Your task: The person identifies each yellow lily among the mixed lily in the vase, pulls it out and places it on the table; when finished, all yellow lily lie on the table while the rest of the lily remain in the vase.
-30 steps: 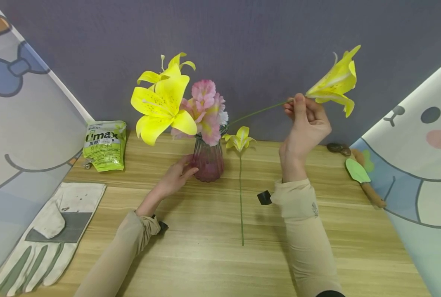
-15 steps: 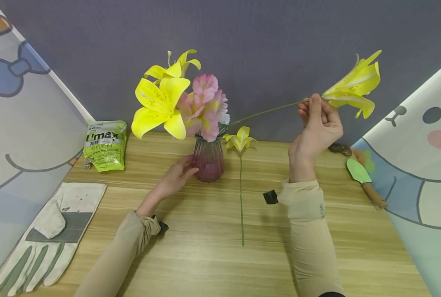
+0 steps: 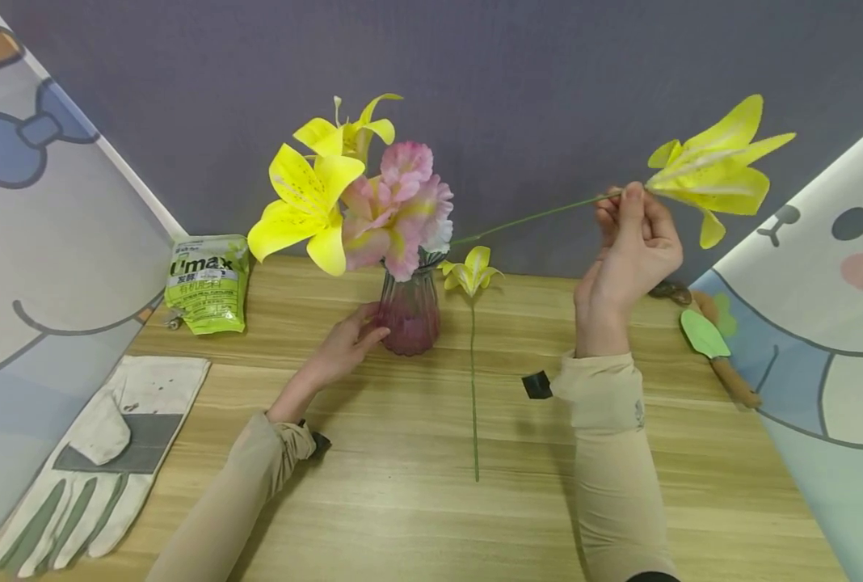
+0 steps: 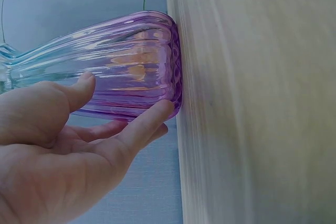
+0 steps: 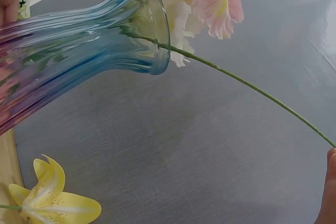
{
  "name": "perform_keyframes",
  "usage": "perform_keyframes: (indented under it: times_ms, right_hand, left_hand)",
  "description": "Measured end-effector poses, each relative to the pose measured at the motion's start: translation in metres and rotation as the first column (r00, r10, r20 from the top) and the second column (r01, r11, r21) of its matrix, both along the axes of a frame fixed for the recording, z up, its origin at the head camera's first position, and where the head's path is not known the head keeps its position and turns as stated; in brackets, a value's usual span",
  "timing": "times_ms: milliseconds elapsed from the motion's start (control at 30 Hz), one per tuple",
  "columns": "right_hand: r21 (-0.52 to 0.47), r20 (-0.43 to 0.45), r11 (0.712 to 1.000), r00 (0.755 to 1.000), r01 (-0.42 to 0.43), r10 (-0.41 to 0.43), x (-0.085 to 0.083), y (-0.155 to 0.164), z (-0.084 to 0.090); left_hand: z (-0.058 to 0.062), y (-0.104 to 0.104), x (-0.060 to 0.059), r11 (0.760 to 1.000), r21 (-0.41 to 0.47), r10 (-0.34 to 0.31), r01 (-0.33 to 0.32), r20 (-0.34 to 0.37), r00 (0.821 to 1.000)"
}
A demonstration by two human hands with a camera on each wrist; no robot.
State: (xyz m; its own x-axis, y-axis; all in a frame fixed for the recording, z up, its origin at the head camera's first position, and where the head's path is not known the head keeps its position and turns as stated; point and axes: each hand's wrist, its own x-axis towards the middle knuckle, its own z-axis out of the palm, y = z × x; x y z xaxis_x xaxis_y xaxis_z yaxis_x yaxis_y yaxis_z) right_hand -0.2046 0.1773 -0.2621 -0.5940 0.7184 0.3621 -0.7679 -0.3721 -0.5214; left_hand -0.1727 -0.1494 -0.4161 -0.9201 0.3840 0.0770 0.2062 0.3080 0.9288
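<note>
I have my left hand (image 3: 344, 347) steadying the vase (image 3: 406, 314) on the counter (image 3: 402, 517), fingers (image 4: 142, 127) laid loosely against its base, while my right hand (image 3: 631, 250) pinches the lily (image 3: 718, 170) by its stem, tip in the vase mouth; next I judge calls for sliding that stem along its own line.

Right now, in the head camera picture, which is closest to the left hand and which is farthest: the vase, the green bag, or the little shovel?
From the left hand:
1. The vase, touching the fingers, just to their right.
2. The green bag, farther left, near the wall.
3. The little shovel, far across on the table's right side.
</note>
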Motion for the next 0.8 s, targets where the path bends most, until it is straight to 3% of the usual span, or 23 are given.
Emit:
perform_keyframes:
  times_ms: [367, 567, 800]
  right_hand:
    - [-0.081, 0.015, 0.997, 1.000, 0.001, 0.000, -0.001, 0.003, 0.007]
    - [-0.056, -0.010, 0.998, 1.000, 0.019, -0.020, 0.000, 0.007, 0.009]
    - [-0.093, -0.003, 0.996, 1.000, -0.007, 0.007, 0.001, 0.019, 0.013]
  left_hand:
    - [0.001, -0.001, 0.000, 1.000, -0.010, -0.003, 0.003, 0.012, 1.000]
    - [0.002, 0.000, -0.001, 1.000, 0.002, 0.007, -0.007, 0.038, 0.999]
    - [0.002, -0.001, -0.001, 0.999, -0.034, 0.005, -0.004, 0.028, 1.000]
